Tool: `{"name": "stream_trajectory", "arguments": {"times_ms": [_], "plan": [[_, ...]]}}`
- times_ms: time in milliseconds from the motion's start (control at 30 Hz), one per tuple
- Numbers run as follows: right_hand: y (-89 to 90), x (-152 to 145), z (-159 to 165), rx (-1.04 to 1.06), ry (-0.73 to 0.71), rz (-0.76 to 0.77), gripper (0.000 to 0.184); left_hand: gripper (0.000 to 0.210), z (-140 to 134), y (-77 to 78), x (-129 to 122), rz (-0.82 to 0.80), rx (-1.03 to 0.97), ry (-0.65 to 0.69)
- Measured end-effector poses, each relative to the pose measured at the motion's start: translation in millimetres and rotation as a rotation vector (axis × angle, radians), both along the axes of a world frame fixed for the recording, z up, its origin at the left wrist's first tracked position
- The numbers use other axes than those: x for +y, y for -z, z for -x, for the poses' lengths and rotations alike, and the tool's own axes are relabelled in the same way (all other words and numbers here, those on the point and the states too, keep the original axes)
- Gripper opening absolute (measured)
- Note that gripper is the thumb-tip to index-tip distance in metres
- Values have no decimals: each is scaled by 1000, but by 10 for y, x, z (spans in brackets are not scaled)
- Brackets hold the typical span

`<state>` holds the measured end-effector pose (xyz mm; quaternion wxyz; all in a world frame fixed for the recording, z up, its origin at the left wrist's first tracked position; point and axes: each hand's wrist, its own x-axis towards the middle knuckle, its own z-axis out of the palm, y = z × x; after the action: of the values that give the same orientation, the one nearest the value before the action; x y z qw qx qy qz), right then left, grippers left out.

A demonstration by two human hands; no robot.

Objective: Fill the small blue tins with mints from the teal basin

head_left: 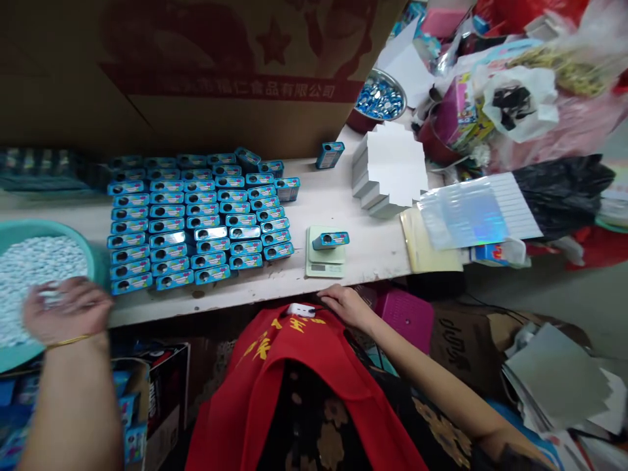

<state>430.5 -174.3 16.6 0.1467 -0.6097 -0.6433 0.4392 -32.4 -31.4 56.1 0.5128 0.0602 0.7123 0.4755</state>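
Observation:
My left hand (69, 309), wearing a thin gold bracelet, is over a teal basin (81, 237) full of small white candies (44, 258). Its fingers curl around some of these white pieces. My right hand (346, 304) rests near the table's front edge, against the red apron (289, 337), fingers loosely stretched with nothing seen in them. Just beyond it, a small blue tin (333, 240) stands on a pale green scale (326, 269). Rows of similar blue tins (169, 239) with dark openings on top stand between basin and scale.
A large cardboard box (196, 118) closes off the back. One blue tin (330, 156) stands apart near stacked white card sheets (392, 163). A metal bowl of small blue-and-silver pieces (380, 98), plastic bags (520, 104) and a holographic sheet (471, 216) crowd the right.

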Motion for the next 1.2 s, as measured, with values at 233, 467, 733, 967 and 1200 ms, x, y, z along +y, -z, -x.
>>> {"name": "stream_trajectory", "arguments": {"times_ms": [233,467,733,967,1200], "plan": [[-52,388,191,962,396,461,36,11,-2667,208,-831,-75,-735,509],[79,480,-226,1255,669,689,34,28,-3890,300,-1026,-90,-399,665],[148,432,-670,648,410,551,6,14,-3687,415,-1070,-6,-934,240],[-189,1025,-741,-305,-309,-264,24,16,-3372,473,-1317,-10,-984,92],[-191,1254,-660,-477,-414,-342,30,17,-3142,374,-1515,-52,-1125,40]]}}
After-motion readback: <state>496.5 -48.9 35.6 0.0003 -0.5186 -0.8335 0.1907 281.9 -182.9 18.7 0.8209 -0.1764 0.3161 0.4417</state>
